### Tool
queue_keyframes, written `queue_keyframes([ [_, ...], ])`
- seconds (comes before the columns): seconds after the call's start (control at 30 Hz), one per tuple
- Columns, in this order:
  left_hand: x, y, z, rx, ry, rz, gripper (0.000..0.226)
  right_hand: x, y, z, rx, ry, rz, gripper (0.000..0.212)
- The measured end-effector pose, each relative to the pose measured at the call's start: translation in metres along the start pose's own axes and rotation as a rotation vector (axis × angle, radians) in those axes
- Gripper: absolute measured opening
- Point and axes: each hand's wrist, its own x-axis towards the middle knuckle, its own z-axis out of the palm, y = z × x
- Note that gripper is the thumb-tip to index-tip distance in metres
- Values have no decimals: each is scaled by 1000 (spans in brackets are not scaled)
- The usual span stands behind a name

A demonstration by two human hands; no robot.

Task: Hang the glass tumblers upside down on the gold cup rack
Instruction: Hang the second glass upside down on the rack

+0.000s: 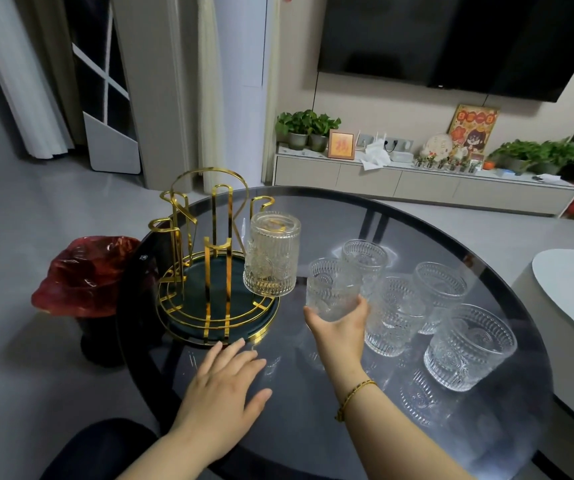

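Observation:
The gold cup rack [209, 258] with a dark green round base stands at the left of the dark glass table. One embossed glass tumbler [271, 254] hangs upside down on its right-hand arm. My right hand [339, 327] grips a second tumbler [330, 289] from below, upright, just right of the rack. Several more tumblers [469, 344] stand upright on the table to the right. My left hand [223, 386] rests flat on the table, fingers spread, just in front of the rack's base.
The round dark glass table [313, 427] has its curved edge near the rack's left side. A bin with a red bag [84, 275] stands on the floor to the left. A white table [572, 292] sits at the right.

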Motion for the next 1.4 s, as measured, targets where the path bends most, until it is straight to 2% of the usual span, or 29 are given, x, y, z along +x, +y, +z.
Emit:
queue_keyframes([
  [0.07,0,3,-13,19,13,29,45,0,-8,-4,41,-21,-61,86],
  [0.17,2,6,-44,-65,218,119,32,4,-29,-13,69,-32,-164,84],
  [0.23,12,5,-73,-182,319,153,47,11,-48,-20,110,-34,-197,81],
  [0.3,29,-1,-106,-193,471,174,48,22,-70,-26,153,-53,-198,84],
  [0.37,51,-11,-135,-125,586,143,41,34,-94,-33,116,-58,-227,81],
  [0.43,73,-22,-158,-85,643,68,46,46,-118,-42,38,-85,-272,77],
  [0.53,105,-48,-172,-126,573,-71,49,71,-152,-50,-147,-235,-243,86],
  [0.6,121,-65,-170,-162,466,-133,51,84,-174,-50,-291,-336,-215,87],
  [0.73,135,-83,-153,-284,226,-143,52,99,-216,-33,-508,-463,-213,102],
  [0.77,136,-84,-149,-314,222,-140,52,102,-224,-26,-555,-491,-227,102],
  [0.9,137,-88,-142,-307,285,-111,52,110,-256,3,-724,-574,-278,74],
  [0.97,137,-91,-140,-316,285,-103,52,112,-268,13,-831,-592,-306,68],
  [1.17,139,-92,-138,-304,305,-82,53,111,-282,37,-1034,-687,-466,75],
  [1.27,138,-92,-138,-306,297,-86,53,109,-275,48,-1161,-668,-545,80],
  [1.4,137,-91,-139,-300,290,-89,53,105,-254,58,-1145,-696,-554,86],
])
